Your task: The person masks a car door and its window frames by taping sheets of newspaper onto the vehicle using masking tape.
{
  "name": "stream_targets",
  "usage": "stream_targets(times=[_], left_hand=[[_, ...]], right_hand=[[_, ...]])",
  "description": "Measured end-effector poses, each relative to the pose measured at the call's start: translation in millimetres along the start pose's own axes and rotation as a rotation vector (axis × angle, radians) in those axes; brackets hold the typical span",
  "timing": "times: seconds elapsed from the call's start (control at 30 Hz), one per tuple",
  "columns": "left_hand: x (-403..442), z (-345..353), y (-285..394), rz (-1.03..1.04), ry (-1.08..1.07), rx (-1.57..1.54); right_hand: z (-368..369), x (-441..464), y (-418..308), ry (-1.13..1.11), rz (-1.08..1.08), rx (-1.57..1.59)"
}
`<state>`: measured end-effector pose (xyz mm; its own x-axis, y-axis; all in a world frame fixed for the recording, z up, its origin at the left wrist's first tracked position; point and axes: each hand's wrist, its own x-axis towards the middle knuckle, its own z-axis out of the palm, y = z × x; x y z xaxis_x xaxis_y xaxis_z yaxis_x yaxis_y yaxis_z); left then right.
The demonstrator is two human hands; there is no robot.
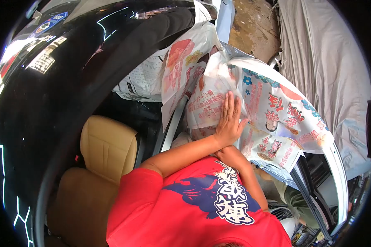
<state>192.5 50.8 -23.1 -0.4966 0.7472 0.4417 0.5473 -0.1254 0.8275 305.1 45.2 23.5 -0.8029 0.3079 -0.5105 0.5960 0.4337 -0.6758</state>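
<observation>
My left hand (231,119) lies flat on a printed paper sheet (206,103), back up, its fingers stretched out and pointing away from me. Below it, my right hand (228,155) is tucked under my left wrist; its fingers are mostly hidden. More sheets with red print, blue flowers and cartoon figures (272,111) cover the open car door on the right. One hanging sheet (181,61) covers part of the door opening to the left of my hands.
A black glossy car roof (70,82) fills the left, above a tan seat (109,144). Newspaper (144,80) hangs inside the car. A grey cloth cover (317,53) is at the right. The door's window frame (338,177) curves below it, near dark green clothing (299,201).
</observation>
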Motion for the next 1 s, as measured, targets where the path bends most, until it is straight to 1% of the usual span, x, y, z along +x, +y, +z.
stream_targets(times=[0.1, 0.2, 0.3, 0.4, 0.47, 0.5, 0.53, 0.6, 0.63, 0.73, 0.8, 0.9, 1.0], left_hand=[[-12, -3, 10, 0.031, -0.086, -0.079], [-29, -12, 21, 0.058, -0.056, -0.138], [-55, -29, 24, 0.019, 0.045, -0.002], [-77, -55, 31, -0.217, 0.087, -0.186], [-84, -81, 60, -0.331, 0.049, -0.254], [-90, -88, 73, -0.403, 0.01, -0.323], [-97, -93, 81, -0.513, -0.075, -0.407], [-110, -95, 107, -0.544, -0.092, -0.613], [-116, -95, 117, -0.537, -0.079, -0.617], [-134, -93, 142, -0.52, -0.045, -0.631], [-144, -92, 154, -0.524, -0.042, -0.637], [-158, -90, 160, -0.515, -0.071, -0.517], [-165, -90, 167, -0.368, -0.126, -0.273]], right_hand=[[0, -12, 2, -0.03, 0.02, 0.022], [-2, -26, 14, -0.064, 0.056, 0.081], [-1, -48, 25, 0.096, -0.083, 0.171], [-2, -74, 18, 0.206, -0.109, 0.641], [-10, -94, 12, 0.233, -0.173, 0.779], [-10, -100, 8, 0.288, -0.199, 0.777], [-9, -108, 12, 0.303, -0.204, 0.727], [-9, -118, 17, 0.315, -0.228, 0.621], [-10, -123, 13, 0.369, -0.361, 0.463], [-2, -138, 19, 0.338, -0.477, 0.316], [1, -151, 18, 0.33, -0.506, 0.254], [11, -167, 24, 0.364, -0.534, 0.128], [21, -183, 33, 0.434, -0.518, 0.058]])
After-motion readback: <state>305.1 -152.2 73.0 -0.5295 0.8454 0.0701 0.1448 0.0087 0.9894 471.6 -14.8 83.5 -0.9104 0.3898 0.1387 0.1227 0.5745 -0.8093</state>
